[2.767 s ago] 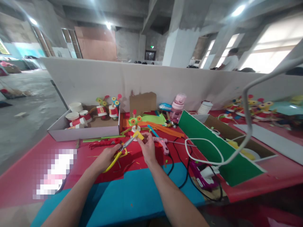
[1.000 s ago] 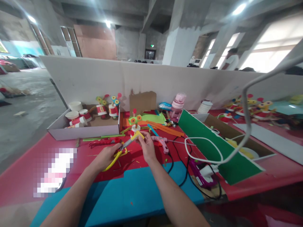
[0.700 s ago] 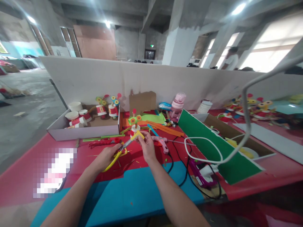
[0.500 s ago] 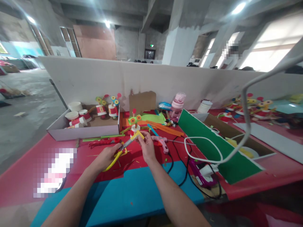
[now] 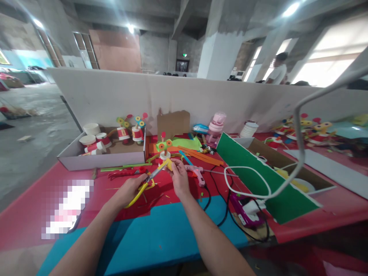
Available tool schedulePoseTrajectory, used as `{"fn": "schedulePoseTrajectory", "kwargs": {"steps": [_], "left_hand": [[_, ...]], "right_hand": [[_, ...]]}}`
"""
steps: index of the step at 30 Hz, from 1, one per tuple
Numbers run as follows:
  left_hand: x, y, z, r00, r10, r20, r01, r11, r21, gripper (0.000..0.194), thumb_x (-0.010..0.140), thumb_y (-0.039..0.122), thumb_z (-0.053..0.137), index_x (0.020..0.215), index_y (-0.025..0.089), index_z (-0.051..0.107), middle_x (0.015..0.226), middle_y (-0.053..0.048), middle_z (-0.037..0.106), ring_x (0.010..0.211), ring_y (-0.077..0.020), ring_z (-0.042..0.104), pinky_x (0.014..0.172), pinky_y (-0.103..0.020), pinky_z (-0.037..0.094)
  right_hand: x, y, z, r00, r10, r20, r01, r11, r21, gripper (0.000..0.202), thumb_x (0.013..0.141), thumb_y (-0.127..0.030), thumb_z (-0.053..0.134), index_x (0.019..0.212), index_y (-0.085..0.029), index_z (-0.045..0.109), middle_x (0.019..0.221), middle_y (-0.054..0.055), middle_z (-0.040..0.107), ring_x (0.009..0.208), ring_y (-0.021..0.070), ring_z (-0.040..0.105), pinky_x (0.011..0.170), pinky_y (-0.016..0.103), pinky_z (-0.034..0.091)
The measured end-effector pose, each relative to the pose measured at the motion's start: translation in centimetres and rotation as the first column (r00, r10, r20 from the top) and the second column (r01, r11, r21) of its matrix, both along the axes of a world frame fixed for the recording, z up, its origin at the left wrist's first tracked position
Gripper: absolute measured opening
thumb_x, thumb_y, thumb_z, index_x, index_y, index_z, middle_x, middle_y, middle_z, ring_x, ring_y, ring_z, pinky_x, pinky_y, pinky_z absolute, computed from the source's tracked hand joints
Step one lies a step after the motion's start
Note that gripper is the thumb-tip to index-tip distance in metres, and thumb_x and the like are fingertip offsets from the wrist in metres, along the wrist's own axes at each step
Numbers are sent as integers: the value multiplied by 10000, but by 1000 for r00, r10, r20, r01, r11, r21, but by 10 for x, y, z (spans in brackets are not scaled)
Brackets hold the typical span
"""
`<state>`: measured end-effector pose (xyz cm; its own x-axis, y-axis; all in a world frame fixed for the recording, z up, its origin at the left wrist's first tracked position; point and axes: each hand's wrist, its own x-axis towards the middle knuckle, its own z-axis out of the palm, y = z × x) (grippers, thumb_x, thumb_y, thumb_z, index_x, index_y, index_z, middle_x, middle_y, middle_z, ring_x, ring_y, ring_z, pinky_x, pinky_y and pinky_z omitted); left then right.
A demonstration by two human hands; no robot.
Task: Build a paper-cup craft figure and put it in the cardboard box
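My left hand (image 5: 130, 191) is closed around yellow-handled scissors (image 5: 151, 176), whose blades reach up and right to a small yellow paper piece (image 5: 169, 165). That paper is pinched in the fingers of my right hand (image 5: 180, 177). Just beyond the blades stands a paper-cup figure (image 5: 164, 155) with a green face, orange ring eyes and a red disc on top. Yellow paper scraps (image 5: 151, 185) lie beneath the scissors on the red tabletop. A pink glue gun (image 5: 197, 174) rests right of my right hand.
At the left, a box (image 5: 102, 163) holds cups and two finished-looking figures. Red-handled pliers (image 5: 126, 173) lie in front of it. A green-sided box (image 5: 258, 180), a purple power strip (image 5: 247, 216) and a looping white cable (image 5: 227, 180) occupy the right. A phone (image 5: 69, 207) lies left.
The yellow paper has turned in my right fingers and looks smaller between the blades. Both hands stay in nearly the same place. A person in the background now shows more clearly.
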<state>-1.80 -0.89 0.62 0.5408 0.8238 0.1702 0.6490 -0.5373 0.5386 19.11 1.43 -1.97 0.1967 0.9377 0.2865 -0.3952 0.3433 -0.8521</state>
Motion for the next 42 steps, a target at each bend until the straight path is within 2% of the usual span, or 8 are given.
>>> {"fn": "schedulePoseTrajectory", "kwargs": {"steps": [6, 11, 18, 31, 35, 42], "left_hand": [[-2, 3, -3, 1000, 13, -22, -14, 1000, -20, 328, 924, 381, 426, 1157, 184, 546, 931, -90, 694, 772, -222, 647, 616, -245, 407], [-1, 1, -1, 998, 36, -42, -37, 999, -29, 346, 925, 393, 422, 1170, 177, 537, 940, -108, 694, 804, -239, 654, 641, -258, 419], [-1, 2, -2, 996, 41, -76, -41, 999, -5, 329, 911, 368, 435, 1165, 184, 535, 994, -118, 693, 844, -248, 657, 657, -263, 427], [-2, 1, -3, 997, 25, -69, -26, 1000, -4, 341, 924, 354, 421, 1202, 190, 529, 1017, -119, 692, 842, -240, 656, 651, -256, 422], [-2, 1, -3, 997, 27, -66, -27, 1000, -1, 339, 937, 360, 399, 1194, 187, 537, 1003, -114, 693, 798, -226, 651, 632, -252, 409], [-2, 2, -2, 995, 43, -93, -43, 999, 0, 282, 915, 332, 442, 1133, 194, 555, 966, -109, 702, 814, -238, 661, 637, -253, 407]], "right_hand": [[6, 4, -4, 996, -52, 70, 56, 997, -56, 330, 761, -369, 691, 1040, -212, 610, 1045, 53, 675, 948, 198, 634, 865, 347, 505], [6, 3, -2, 997, -11, 74, 13, 1000, -20, 283, 770, -333, 688, 1014, -214, 608, 1049, 50, 675, 983, 207, 629, 888, 353, 499], [3, 1, -3, 994, -17, 107, 19, 1000, -21, 266, 780, -339, 680, 1000, -221, 589, 985, 38, 667, 866, 189, 648, 812, 350, 527], [7, -2, 2, 968, -83, 236, 82, 997, 15, 285, 781, -363, 665, 1015, -220, 588, 987, 43, 653, 903, 196, 617, 823, 343, 505], [7, -4, 5, 967, -96, 234, 93, 995, 23, 295, 771, -359, 672, 1018, -219, 590, 977, 38, 650, 907, 196, 612, 812, 331, 500], [7, 1, 0, 991, -60, 121, 63, 998, -25, 243, 812, -376, 624, 998, -222, 602, 950, 27, 663, 904, 181, 620, 808, 309, 496]]}}
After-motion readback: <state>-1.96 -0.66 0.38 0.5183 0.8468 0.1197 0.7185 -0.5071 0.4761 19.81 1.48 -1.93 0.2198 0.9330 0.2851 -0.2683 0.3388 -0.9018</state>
